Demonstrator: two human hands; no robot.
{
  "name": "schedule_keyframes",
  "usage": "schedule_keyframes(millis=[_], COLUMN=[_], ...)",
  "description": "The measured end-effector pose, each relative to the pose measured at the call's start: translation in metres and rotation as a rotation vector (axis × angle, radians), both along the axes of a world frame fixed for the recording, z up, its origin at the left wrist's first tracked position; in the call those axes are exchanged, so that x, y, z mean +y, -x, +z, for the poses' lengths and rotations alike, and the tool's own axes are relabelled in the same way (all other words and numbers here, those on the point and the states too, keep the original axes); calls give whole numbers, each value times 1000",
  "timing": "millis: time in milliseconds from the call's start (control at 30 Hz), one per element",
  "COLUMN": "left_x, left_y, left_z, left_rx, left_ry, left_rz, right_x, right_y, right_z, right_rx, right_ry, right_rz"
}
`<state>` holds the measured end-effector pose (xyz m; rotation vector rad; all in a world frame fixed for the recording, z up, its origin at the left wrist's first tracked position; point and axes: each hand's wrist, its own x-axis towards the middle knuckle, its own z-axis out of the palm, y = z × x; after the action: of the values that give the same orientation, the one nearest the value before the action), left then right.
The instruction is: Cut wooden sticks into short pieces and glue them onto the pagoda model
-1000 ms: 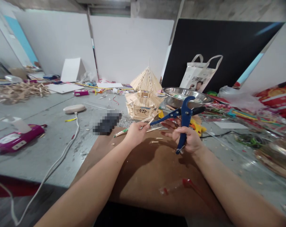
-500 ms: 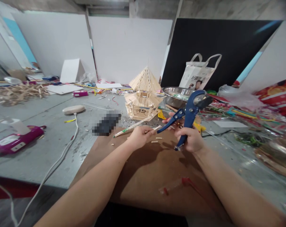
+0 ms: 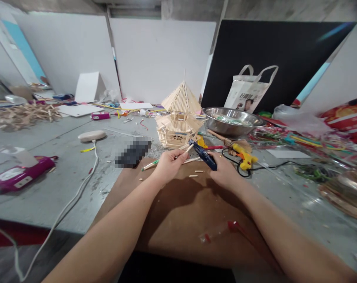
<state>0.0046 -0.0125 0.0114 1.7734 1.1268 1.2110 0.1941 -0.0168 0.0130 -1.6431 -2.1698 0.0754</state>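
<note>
Over the grey table (image 3: 62, 137), the left hand (image 3: 170, 163) pinches a stick (image 3: 189, 149) between its fingers, the long axis running forward and right from them to the cutter's (image 3: 205, 155) tip; the right hand (image 3: 225, 171), farther from the stick, has its fingers wrapped around the cutter.

On my feed: blue cutter (image 3: 204, 155) in the right hand (image 3: 225, 171), seen narrow, slanted, head pointing away and leftward. Thin pale stick (image 3: 189, 148), pinched in the left hand (image 3: 170, 164), angles up-right to the cutter head; can't tell if it's between the blades
</note>
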Motion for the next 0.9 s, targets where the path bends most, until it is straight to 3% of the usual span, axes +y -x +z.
schedule_keyframes(millis=[267, 900], left_x=[1, -2], left_y=[-2, -4], left_z=[0, 3], left_rx=[45, 69], left_ry=[-70, -85], left_rz=[-6, -27], right_x=[1, -7], right_y=[-2, 3], right_z=[-4, 2], right_rx=[-98, -69], right_ry=[-40, 55], right_rz=[95, 93])
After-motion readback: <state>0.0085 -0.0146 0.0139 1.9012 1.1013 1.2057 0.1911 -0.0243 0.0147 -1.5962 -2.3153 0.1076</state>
